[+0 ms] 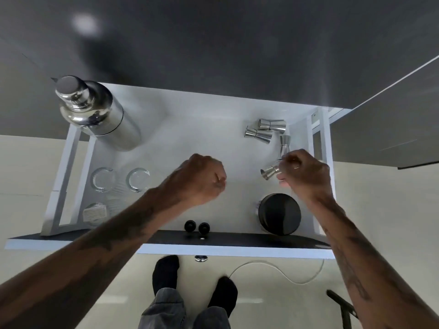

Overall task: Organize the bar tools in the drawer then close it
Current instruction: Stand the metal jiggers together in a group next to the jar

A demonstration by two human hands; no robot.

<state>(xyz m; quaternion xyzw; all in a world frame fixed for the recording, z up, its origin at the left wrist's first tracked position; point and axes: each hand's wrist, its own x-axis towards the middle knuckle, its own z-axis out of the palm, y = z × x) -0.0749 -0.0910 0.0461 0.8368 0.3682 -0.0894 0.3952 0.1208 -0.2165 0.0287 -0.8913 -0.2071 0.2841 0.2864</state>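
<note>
Head view: the drawer (237,129) stands fully pulled out below the dark worktop (213,43). The right hand (306,172) pinches a jigger (269,173) by one end, tilted above the drawer floor, probably to set it beside the three jiggers (266,131) lying grouped at the far right. The left hand (202,179) is curled into a loose fist, holding nothing, hovering mid-drawer. The shaker (95,110) stands far left, glasses (118,180) near it, and a dark round container (280,213) near right.
</note>
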